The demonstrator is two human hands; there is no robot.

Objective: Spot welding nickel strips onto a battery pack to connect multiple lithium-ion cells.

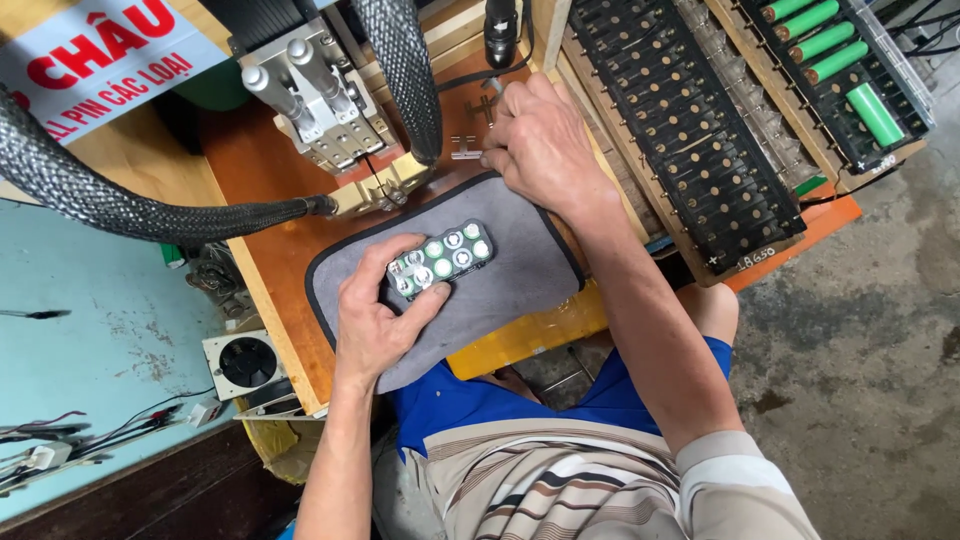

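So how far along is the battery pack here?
Done: cells sit packed in the holder, tops bare. In hand: left hand steadies the pack on the grey mat; right hand picks at a small metal strip. Left: no strips on the cells.

Grey mat [520,255] black-edged; green-white cell pack [441,259]; green cells [835,45] in black tray [680,130]; orange bench [255,170].

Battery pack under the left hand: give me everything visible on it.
The battery pack is a small dark block holding two rows of round cells, with white and green ends facing up. It lies flat and slightly angled on the grey mat. The left hand grips its near-left end, thumb along the front edge. Wiring cannot be made out.
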